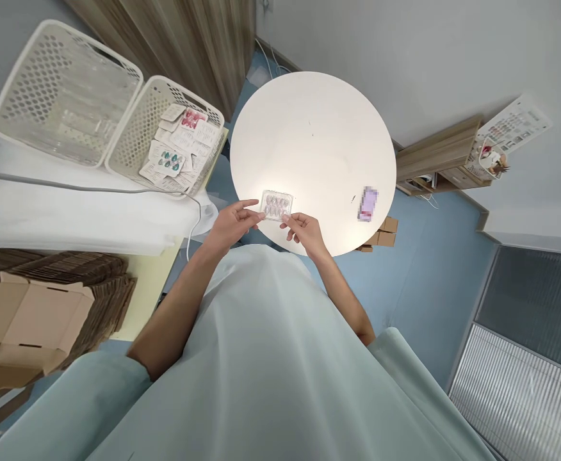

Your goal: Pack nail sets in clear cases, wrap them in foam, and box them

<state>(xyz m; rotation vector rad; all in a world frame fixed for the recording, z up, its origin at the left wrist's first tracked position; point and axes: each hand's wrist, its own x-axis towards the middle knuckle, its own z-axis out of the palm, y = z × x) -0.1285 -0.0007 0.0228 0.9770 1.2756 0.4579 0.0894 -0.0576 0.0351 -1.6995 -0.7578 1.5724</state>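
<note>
A small clear plastic case of press-on nails (276, 205), with pale pink pieces in rows, is held over the near edge of the round white table (314, 128). My left hand (232, 224) grips its lower left corner near the thumb tip, with the index finger stretched out along the left side. At the lower right corner, my right hand (306, 232) pinches the case between thumb and curled fingers. The case faces up toward me.
A pixelated purple item (367, 203) lies on the table's right side. To the left stand a white basket with nail cards (165, 83) and another basket with clear plastic (69, 157). Flattened cardboard boxes (102, 275) are stacked lower left; a grey cable (93, 187) crosses white sheeting.
</note>
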